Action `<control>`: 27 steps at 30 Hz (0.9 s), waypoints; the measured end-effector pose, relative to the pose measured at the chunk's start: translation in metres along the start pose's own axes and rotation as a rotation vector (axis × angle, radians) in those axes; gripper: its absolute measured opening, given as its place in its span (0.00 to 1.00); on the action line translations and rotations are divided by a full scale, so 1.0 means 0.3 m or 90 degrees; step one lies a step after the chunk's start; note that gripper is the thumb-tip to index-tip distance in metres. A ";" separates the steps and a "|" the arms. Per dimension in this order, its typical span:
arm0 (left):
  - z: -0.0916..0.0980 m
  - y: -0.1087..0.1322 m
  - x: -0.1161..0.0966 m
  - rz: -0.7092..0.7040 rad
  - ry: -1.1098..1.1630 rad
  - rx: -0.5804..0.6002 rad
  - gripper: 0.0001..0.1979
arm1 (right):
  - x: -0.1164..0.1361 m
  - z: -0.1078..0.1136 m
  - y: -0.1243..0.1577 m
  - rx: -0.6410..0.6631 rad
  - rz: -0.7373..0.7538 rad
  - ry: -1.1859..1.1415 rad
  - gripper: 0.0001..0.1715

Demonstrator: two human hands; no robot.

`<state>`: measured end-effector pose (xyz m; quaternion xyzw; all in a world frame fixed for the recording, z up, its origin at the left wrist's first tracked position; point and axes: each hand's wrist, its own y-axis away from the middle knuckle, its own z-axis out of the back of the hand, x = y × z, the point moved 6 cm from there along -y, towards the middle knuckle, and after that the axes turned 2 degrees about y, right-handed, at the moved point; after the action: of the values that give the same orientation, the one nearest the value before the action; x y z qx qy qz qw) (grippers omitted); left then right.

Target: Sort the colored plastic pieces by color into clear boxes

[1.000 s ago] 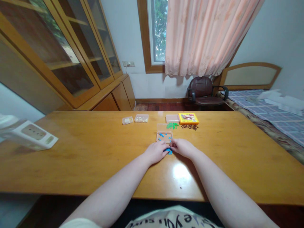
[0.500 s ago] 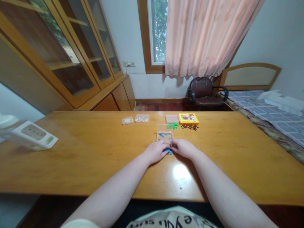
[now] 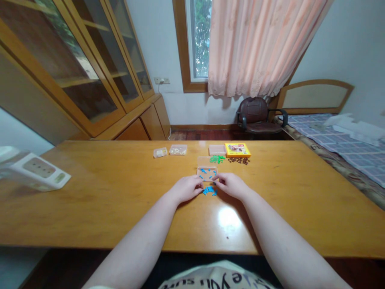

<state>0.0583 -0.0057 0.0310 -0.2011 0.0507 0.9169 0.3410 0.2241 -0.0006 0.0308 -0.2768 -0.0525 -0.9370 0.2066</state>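
Observation:
On the wooden table, a small pile of blue pieces (image 3: 209, 190) lies between my hands. Behind it stands an open clear box (image 3: 207, 180) with several blue pieces inside. My left hand (image 3: 189, 188) rests at the left of the pile, its fingers bent together near the box's front left corner; anything between the fingertips is too small to make out. My right hand (image 3: 229, 184) is at the box's front right corner, fingertips over its edge and apart from the thumb, with a bit of blue just below them.
Green pieces (image 3: 217, 159), brown pieces (image 3: 239, 161), a yellow box (image 3: 237, 150) and a clear tray (image 3: 217, 150) are behind the open box. Two clear containers (image 3: 178, 150) (image 3: 160, 152) stand back left. A white device (image 3: 42, 170) is at the far left.
My left hand has moved left off the blue pile, which now shows more fully. My right hand's fingertips have shifted slightly up to the box's front edge.

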 end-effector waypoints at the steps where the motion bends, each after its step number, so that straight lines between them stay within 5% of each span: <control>1: -0.001 0.000 -0.001 0.002 -0.001 0.003 0.06 | 0.010 -0.011 0.003 0.023 0.018 -0.006 0.13; 22: -0.031 -0.010 0.016 0.014 0.024 0.017 0.05 | 0.048 -0.075 -0.005 0.042 0.079 0.040 0.06; 27: -0.028 -0.012 0.012 0.008 0.028 0.017 0.05 | 0.031 -0.033 -0.011 -0.046 0.043 -0.023 0.06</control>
<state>0.0610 -0.0029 0.0220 -0.2166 0.0719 0.9135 0.3368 0.2107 -0.0030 0.0277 -0.3023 -0.0134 -0.9257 0.2268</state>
